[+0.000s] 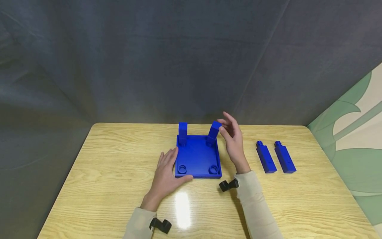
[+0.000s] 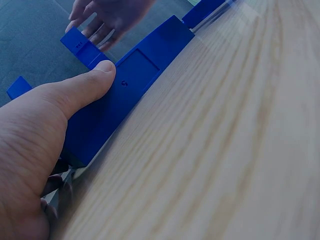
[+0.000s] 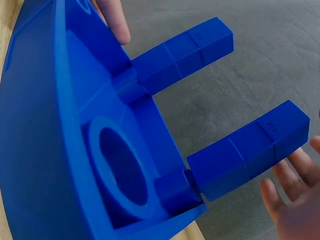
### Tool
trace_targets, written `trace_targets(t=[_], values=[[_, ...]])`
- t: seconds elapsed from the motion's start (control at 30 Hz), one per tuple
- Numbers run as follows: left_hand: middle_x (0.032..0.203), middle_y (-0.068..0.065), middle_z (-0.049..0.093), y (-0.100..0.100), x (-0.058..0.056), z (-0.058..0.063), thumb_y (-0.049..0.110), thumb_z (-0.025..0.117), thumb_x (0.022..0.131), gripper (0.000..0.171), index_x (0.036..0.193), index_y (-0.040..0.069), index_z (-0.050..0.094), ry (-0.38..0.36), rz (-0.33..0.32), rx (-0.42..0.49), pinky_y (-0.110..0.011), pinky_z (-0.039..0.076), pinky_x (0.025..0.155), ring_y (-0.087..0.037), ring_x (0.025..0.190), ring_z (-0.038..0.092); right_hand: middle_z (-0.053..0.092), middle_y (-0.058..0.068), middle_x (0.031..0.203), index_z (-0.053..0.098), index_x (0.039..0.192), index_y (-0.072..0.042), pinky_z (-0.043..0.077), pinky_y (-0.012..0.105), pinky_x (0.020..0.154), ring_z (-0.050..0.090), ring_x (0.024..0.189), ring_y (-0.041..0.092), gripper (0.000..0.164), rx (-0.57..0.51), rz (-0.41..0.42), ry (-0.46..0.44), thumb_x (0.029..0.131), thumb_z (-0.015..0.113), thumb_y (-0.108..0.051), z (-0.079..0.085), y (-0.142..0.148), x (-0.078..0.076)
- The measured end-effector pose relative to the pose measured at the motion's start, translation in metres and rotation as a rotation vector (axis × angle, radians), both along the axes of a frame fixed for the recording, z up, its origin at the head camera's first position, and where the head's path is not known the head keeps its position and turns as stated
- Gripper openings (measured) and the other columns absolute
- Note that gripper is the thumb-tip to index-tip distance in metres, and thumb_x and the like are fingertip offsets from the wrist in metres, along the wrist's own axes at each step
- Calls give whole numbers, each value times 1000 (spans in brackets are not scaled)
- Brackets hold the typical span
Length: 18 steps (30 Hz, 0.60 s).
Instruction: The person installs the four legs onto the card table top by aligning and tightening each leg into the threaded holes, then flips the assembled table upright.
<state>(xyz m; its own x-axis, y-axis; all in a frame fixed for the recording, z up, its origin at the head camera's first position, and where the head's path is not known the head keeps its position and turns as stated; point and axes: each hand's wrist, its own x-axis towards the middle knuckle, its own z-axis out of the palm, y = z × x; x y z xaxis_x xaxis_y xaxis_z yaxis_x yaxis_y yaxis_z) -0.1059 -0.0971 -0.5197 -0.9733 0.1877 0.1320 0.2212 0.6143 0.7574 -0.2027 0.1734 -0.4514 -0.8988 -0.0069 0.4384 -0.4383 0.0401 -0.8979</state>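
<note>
Tray (image 1: 196,156), one, blue, square, low-walled: on the counter (image 1: 104,186), in front of me; clock positions are read from its centre in the head view.

Far-left post (image 1: 183,129), one, blue, square-sided: upright in the tray's 11 o'clock corner.

Far-right post (image 1: 214,131), one, matching: its foot at the 1 o'clock corner socket, its top leaning toward 1 o'clock.

Round sockets, two, blue: left one (image 1: 182,169) at 7 o'clock, right one (image 1: 213,169) at 5 o'clock, both unfilled.

My left hand (image 1: 165,176): at the 7 o'clock corner, thumb and fingers spread wide, thumb against the near wall, fingers along the 9 o'clock wall, steadying the tray rather than closed round it.

My right hand (image 1: 234,141): at 2 o'clock, fingers loosely parted and slightly bent beside the far-right post, gripping nothing; whether the thumb touches the post I cannot tell.

Loose posts, two, blue, with ridged necks: inner one (image 1: 266,158) and outer one (image 1: 285,158), lying side by side, apart, at 3 o'clock, necks toward 11.

Dark cloth (image 1: 179,66): hanging at 12 o'clock, beyond the counter.
</note>
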Motion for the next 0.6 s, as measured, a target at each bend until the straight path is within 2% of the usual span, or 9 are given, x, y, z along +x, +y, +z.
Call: trace_targets(t=[0.17,0.27,0.37,0.47,0.6], values=[[179,-19,32,0,1,1,65,90,82,127,177,12,26,-3,1,5,-60,5,140,-43,169,21,69,-1,147,35,172,0,41,26,123,58,143,16,58,-103,164,-47,114,45,0,0,0,2],[179,-20,32,0,1,1,65,90,82,127,177,11,26,-3,1,6,-60,5,140,-43,169,21,69,0,149,32,172,1,44,26,123,60,146,22,59,-107,203,-66,115,46,0,0,-1,1],[179,-20,33,0,1,1,65,90,82,127,177,11,26,0,3,4,-59,5,140,-42,169,21,68,12,149,36,170,3,48,25,119,64,140,22,59,-75,176,-67,113,51,3,0,-1,1],[179,-20,32,0,1,1,64,90,82,127,177,12,26,-1,4,0,-59,5,140,-43,169,21,65,26,148,41,167,5,50,24,113,65,133,14,59,-31,117,-61,110,57,6,0,-2,2],[179,-20,32,0,1,0,65,90,82,127,178,12,26,-1,4,-1,-60,6,140,-43,169,20,64,32,141,48,162,5,52,21,107,65,123,9,59,55,34,-16,106,66,8,-3,-2,1]])
